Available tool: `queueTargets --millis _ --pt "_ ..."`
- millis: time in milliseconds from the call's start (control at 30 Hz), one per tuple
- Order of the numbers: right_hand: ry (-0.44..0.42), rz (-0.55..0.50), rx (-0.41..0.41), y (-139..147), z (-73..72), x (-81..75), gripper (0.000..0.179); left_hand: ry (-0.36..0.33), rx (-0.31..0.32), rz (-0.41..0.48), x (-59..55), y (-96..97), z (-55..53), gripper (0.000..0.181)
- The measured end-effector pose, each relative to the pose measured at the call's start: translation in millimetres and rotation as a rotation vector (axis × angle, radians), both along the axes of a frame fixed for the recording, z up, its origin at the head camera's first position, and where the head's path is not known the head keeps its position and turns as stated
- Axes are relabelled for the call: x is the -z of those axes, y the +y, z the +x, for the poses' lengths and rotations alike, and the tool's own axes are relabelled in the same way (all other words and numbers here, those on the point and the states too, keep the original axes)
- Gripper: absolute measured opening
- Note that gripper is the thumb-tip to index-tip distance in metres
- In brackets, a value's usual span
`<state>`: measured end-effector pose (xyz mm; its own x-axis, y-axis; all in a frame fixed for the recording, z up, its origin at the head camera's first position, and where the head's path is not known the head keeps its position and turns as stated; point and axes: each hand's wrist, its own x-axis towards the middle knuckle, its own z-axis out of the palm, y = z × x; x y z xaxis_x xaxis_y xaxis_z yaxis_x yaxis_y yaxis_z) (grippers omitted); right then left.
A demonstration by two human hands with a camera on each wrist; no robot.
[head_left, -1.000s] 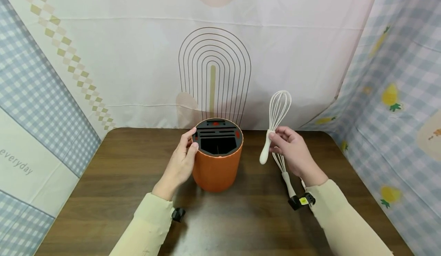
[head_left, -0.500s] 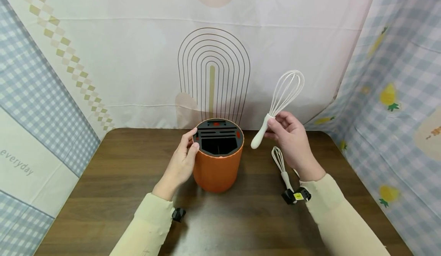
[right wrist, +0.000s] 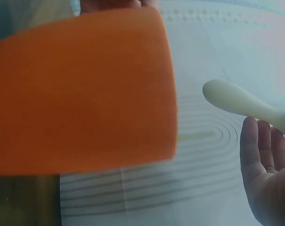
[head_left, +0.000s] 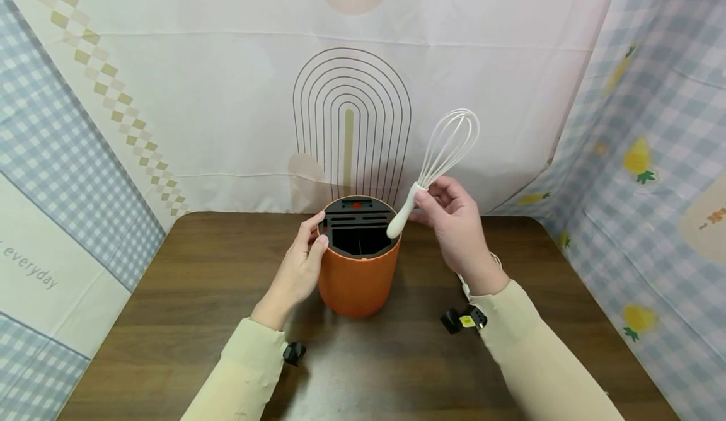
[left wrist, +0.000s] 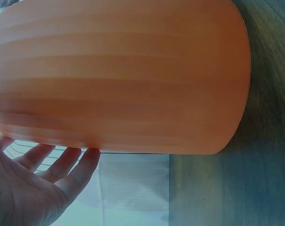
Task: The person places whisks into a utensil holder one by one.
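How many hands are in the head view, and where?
2: the left hand touches the orange container near its top; the right hand, right of it, holds a whisk.

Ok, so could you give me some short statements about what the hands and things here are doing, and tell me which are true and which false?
1. The right hand holds an off-white, balloon-shaped whisk. True.
2. The whisk's loops point downward. False: they point up, and the handle's end is lowest.
3. The left hand touches an orange, round-bodied container. True.
4. The container lies on its side. False: it stands upright on the brown, wood-grain table.
5. A dark, slotted insert sits in the container's top. True.
6. The whisk stands inside the container. False: it is held in the air, apart from it.
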<state>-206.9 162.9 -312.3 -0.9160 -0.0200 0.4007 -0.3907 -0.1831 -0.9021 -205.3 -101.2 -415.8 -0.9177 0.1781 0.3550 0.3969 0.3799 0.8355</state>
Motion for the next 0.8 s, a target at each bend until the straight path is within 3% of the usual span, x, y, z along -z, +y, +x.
queueTargets --millis 333,800 --pt "0.039 0.117 -0.056 -34.4 -2.6 13.5 0.025 0.005 0.006 0.005 0.1 0.5 0.4 0.048" --pt "0.057 0.247 -0.078 -48.5 -5.4 25.7 0.022 0.027 0.000 0.016 -0.1 1.0 0.2 0.046"
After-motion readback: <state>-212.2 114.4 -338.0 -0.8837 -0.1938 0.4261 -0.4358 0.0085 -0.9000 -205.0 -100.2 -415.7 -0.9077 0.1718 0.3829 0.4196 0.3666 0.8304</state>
